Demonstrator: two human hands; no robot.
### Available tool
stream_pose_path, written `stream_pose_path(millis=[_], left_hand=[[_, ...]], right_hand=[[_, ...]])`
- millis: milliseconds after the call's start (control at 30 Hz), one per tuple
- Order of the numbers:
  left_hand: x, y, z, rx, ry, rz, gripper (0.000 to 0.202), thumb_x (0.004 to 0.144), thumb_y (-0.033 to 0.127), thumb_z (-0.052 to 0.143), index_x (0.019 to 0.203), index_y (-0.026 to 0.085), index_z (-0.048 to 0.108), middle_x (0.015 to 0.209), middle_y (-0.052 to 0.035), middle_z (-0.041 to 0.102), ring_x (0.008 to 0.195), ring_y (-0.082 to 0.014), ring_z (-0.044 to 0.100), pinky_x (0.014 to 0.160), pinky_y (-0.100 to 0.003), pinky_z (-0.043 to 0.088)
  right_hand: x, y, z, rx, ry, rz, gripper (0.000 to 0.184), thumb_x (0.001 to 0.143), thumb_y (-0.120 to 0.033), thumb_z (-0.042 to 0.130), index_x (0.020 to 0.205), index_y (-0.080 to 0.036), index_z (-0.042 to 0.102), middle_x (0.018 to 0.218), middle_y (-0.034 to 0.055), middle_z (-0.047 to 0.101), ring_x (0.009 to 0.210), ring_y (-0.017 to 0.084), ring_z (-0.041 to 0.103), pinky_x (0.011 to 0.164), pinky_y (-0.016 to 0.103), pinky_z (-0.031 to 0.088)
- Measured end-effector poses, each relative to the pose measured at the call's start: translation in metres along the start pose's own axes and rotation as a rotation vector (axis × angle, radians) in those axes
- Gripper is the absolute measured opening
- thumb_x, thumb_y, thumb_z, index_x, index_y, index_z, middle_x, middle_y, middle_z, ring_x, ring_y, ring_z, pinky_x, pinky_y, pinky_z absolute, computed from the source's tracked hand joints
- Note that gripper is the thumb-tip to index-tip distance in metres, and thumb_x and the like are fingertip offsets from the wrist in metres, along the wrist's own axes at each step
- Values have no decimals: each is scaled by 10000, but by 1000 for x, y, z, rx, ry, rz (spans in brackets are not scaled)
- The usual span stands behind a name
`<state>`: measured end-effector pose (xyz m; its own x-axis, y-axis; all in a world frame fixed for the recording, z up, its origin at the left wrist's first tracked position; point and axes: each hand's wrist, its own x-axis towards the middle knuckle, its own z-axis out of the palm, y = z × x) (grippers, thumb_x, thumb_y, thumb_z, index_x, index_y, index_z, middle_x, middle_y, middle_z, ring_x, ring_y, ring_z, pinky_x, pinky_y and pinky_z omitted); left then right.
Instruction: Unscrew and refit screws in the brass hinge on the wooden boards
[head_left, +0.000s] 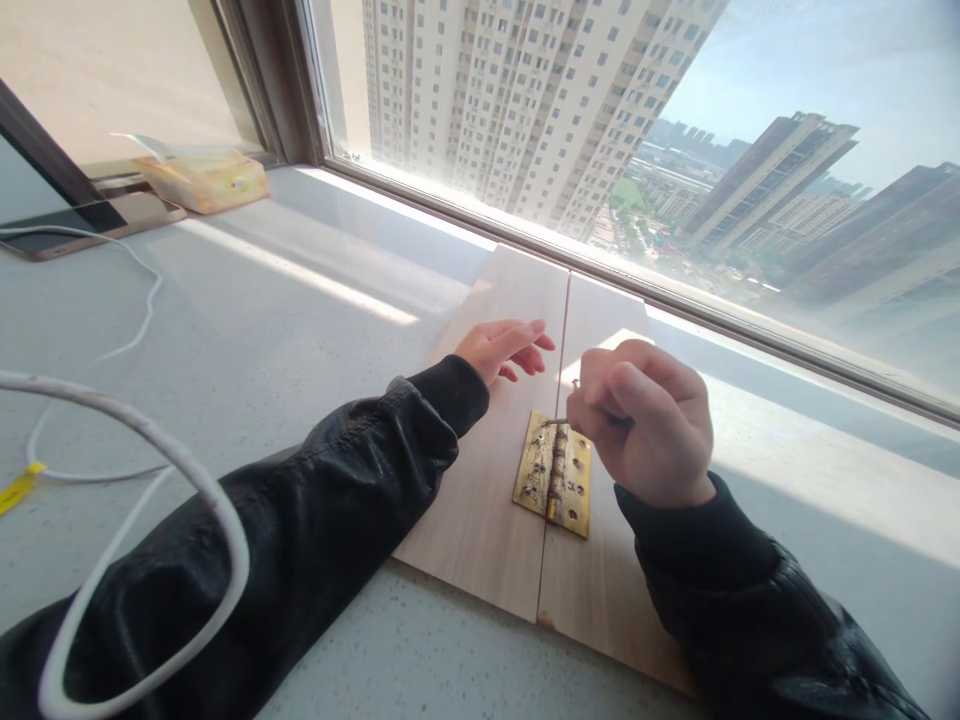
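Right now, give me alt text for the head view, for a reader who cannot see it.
A right hand holds a thin metal tool to a brass hinge joining two wooden boards; the left hand rests open on the left board. A window overlooks tower blocks.

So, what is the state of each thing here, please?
hinge: open flat over the seam between left board and right board.
left hand: open, flat on left board.
right hand: shut on thin metal tool, tip at hinge.
tissue pack: open, one tissue sticking out.
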<state>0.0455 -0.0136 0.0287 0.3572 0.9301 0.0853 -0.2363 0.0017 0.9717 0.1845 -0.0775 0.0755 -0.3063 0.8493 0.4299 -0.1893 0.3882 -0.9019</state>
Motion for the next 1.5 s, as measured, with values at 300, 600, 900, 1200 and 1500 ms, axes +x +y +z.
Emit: stream_pose_path(millis=[300,600,900,1200,1500], left_hand=[[4,-4,-1,20,-4,8,388,742,505,533,788,130,621,633,-11,574,595,-95,518,529,-211,365],[-2,-10,6,44,-265,114,280,645,251,678,883,103,679,751,-40,649,720,-112,561,624,-226,407],[-5,-9,15,247,-318,263,279,754,304,621,938,106,688,864,-74,690,771,-129,591,679,-239,437],[-11,2,18,353,-180,285,273,685,302,699,904,138,715,708,1,659,682,-100,560,683,-221,434],[-13,1,20,275,-204,172,297,579,314,765,782,114,680,685,5,622,692,-103,543,665,-230,409]], right_hand=[[1,8,14,-133,219,-171,173,703,-63,468,752,-188,578,752,0,457,568,105,459,508,291,337],[7,17,3,53,441,-120,283,593,17,515,768,-206,516,840,-17,461,783,131,528,708,310,420],[3,19,4,-150,548,-162,271,604,-23,524,788,-221,544,872,20,505,854,167,526,837,368,406],[-1,0,29,-95,546,-85,206,671,-94,499,822,-225,551,935,37,490,884,186,550,846,392,431],[-4,1,25,-152,488,-20,54,714,-152,540,711,-199,566,674,7,474,649,148,482,609,316,393]])
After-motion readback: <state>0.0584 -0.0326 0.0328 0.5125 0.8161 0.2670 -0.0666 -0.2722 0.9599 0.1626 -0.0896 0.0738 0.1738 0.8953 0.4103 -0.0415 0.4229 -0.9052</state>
